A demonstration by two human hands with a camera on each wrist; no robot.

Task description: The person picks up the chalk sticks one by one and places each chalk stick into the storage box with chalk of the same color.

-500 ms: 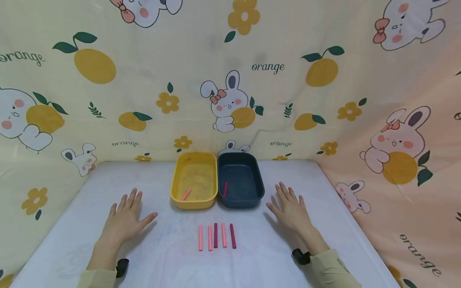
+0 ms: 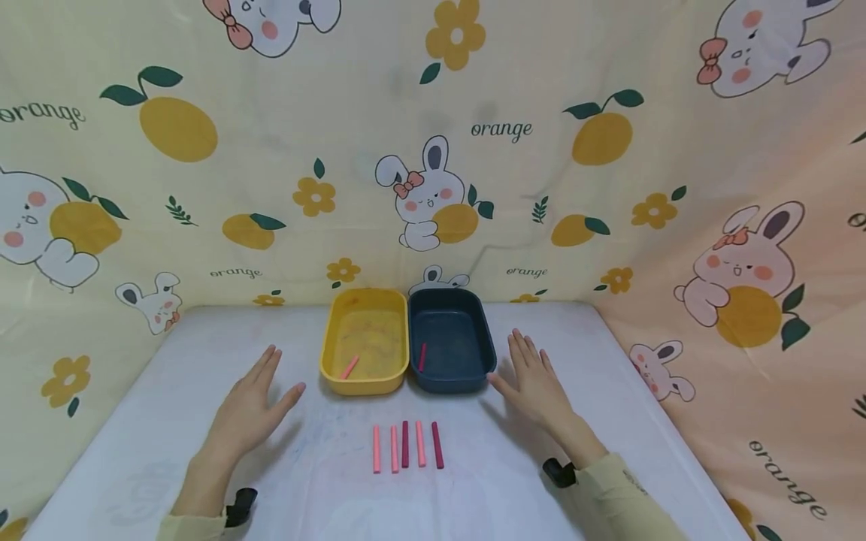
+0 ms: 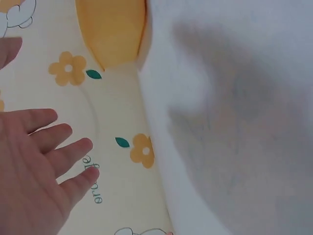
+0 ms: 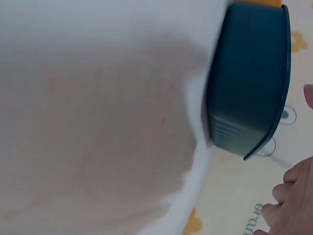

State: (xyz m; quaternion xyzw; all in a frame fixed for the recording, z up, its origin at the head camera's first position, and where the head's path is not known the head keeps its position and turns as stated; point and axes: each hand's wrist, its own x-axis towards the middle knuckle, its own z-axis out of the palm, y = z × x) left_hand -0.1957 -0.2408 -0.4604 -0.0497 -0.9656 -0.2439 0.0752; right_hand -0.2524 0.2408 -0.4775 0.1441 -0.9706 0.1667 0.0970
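My left hand [image 2: 246,412] hovers over the table left of the yellow bin, fingers straight and thumb spread, holding nothing. On the other side my right hand [image 2: 534,387] is held beside the dark blue bin [image 2: 452,382], its fingers extended and its thumb overlapping the bin's corner in the head view. Between the hands lies a row of several chalk-like sticks, among them a light pink stick [image 2: 376,449] and a dark red stick [image 2: 437,445]. One pink stick [image 2: 349,367] lies in the yellow bin [image 2: 365,387], and one dark red stick [image 2: 422,357] in the blue bin.
Both bins stand side by side at the back of the white table [image 2: 325,496]. A patterned cloth [image 2: 528,60] with rabbits and oranges hangs behind and along the sides. Each wrist wears a black strap device [image 2: 241,507].
Both hands have shifted inward and slightly forward, the right thumb now reaching the blue bin's corner in view. The left hand has turned more onto its edge. Sticks and bins stay put.
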